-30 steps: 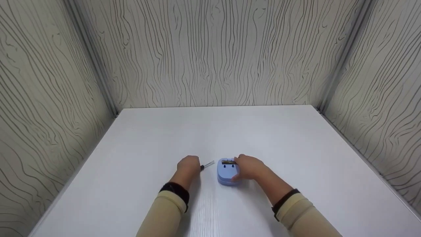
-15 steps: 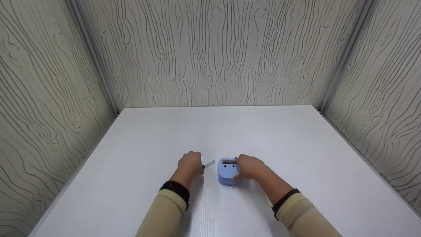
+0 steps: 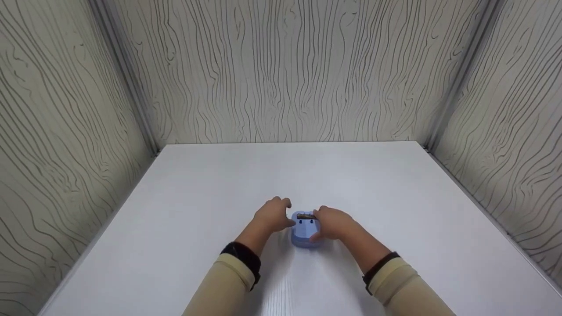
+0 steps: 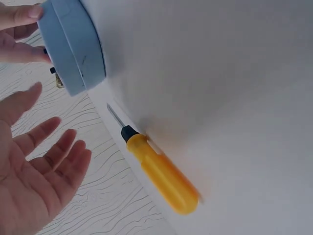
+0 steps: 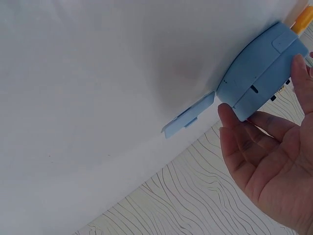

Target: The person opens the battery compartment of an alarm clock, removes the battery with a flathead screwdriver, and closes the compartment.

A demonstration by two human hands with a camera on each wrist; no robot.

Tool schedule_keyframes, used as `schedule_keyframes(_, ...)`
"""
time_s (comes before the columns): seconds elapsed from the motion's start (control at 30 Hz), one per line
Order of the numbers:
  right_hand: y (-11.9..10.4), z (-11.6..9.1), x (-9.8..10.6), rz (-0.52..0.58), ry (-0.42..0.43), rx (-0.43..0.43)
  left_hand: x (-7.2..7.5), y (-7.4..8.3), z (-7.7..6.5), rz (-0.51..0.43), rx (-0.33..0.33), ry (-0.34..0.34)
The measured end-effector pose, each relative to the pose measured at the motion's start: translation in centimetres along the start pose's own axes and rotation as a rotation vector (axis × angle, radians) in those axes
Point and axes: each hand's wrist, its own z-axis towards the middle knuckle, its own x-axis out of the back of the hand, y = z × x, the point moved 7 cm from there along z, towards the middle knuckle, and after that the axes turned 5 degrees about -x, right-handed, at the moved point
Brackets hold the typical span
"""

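Observation:
A light-blue rounded plastic case (image 3: 304, 231) rests on the white table, with two black pegs and a brass-coloured part on its upper face. My right hand (image 3: 334, 223) grips the case from the right, thumb at the near side and fingers at the far side. Close to its left edge is my left hand (image 3: 272, 215), fingers spread and holding nothing. In the left wrist view, a screwdriver (image 4: 164, 178) with a yellow handle lies on the table below that hand, its tip toward the case. From the head view the left hand hides it.
On the table by the case lies a small flat blue cover (image 5: 190, 116) with a tab, seen in the right wrist view; the right hand hides it in the head view. Wood-patterned panels (image 3: 281, 74) enclose the white table (image 3: 210, 175) at the back and sides.
My left hand has let go of the screwdriver, opened its fingers and moved right, up to the case. The right hand and the case have stayed in place.

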Motion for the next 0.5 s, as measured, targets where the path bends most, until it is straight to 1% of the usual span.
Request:
schedule_keyframes(0.1,0.0,-0.1,0.0,-0.003,0.002,0.002,-0.7,0.4,0.1,-0.022,-0.03,-0.022)
schedule_keyframes(0.3,-0.1,-0.1,0.0,-0.018,0.023,0.029,-2.3,1.0,0.3,-0.014,-0.074,-0.092)
schedule_keyframes(0.43,-0.2,-0.2,0.1,-0.039,0.043,0.053,-2.5,1.4,0.3,0.01,-0.09,-0.101)
schedule_keyframes(0.5,-0.2,-0.2,0.2,-0.047,0.051,0.056,-2.5,1.4,0.4,0.003,-0.087,-0.099)
